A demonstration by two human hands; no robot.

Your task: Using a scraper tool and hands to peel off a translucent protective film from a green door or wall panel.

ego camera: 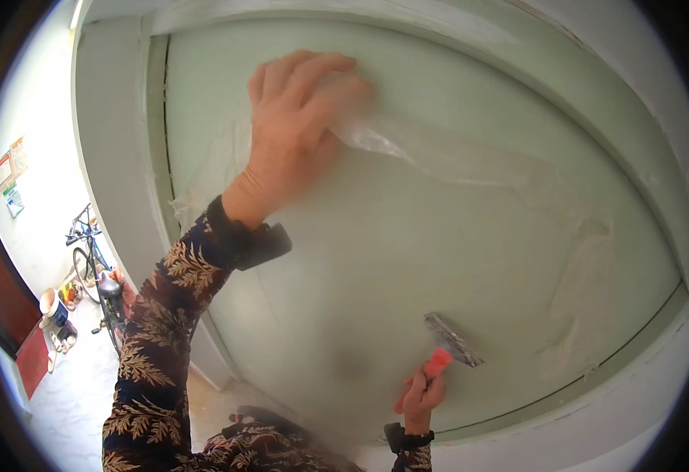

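My left hand (297,112) is raised against the upper part of a pale green panel (380,253), its fingers curled around the end of a clear plastic film (450,156). From those fingers the film stretches to the right and hangs wrinkled down the panel's right side. Low in front of me, my right hand (421,395) grips the red handle of a putty knife (453,342). Its wide metal blade, smeared with grey, lies close to the panel; whether it touches cannot be told. Blur hides part of the left fingers.
A pale frame (158,130) borders the panel. Beyond it at left, a bicycle (105,289) stands in a bright passage beside a bucket (54,304) and shoes (58,342). Papers (8,171) bearing writing hang on the wall, and a dark red door (5,283) is below them.
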